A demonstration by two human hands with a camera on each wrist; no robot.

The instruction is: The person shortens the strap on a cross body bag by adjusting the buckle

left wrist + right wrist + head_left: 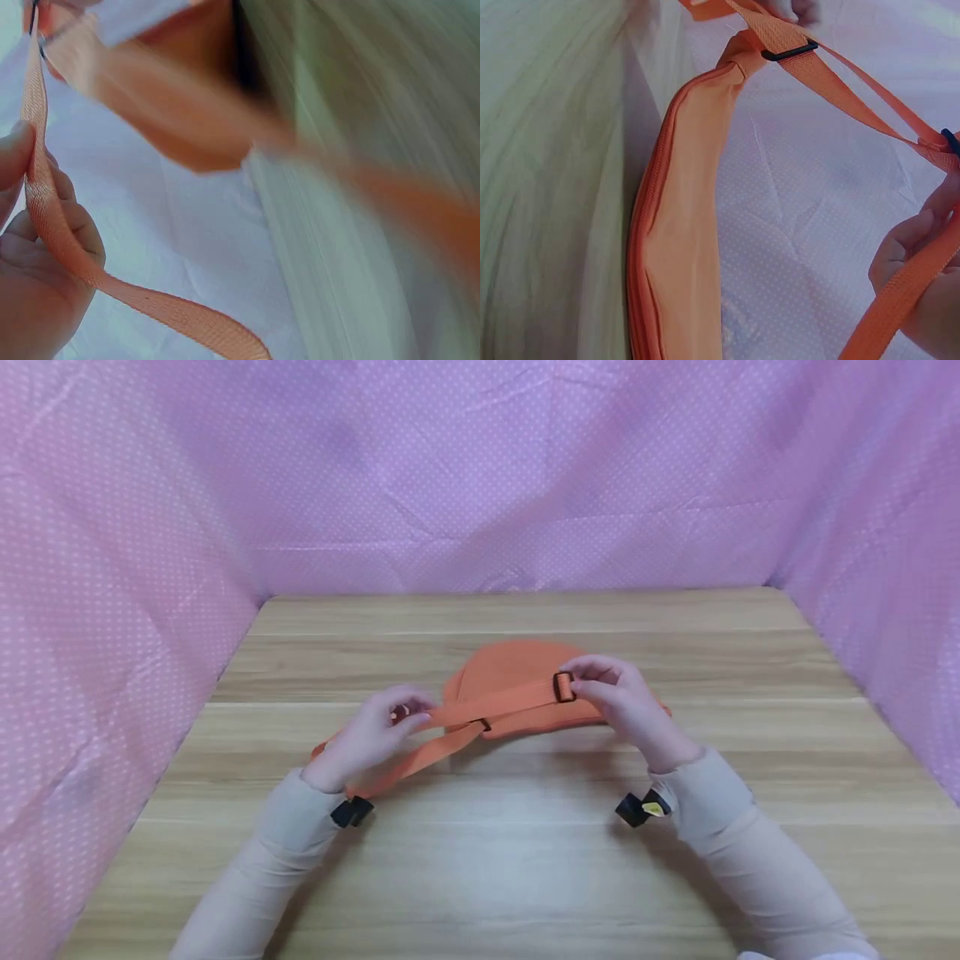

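Observation:
An orange zippered sling bag (517, 662) lies on the table beyond my hands, its strap (495, 703) drawn out over it. My left hand (367, 735) pinches the strap between thumb and fingers, and in the left wrist view the webbing (56, 232) runs along the palm. At the strap's other end, my right hand (630, 706) pinches the webbing right beside a black slider buckle (557, 688). A second black ring (790, 52) sits on the strap close to the bag's tip. The bag's curved zipper (651, 187) is closed in the right wrist view.
The wood-grain table (495, 877) stretches out on all sides of the bag. Pink dotted cloth (510, 468) stands behind it and at both sides. Black wrist-worn devices (633, 810) hang at both cuffs. A loose loop of strap (420, 758) droops below the left hand.

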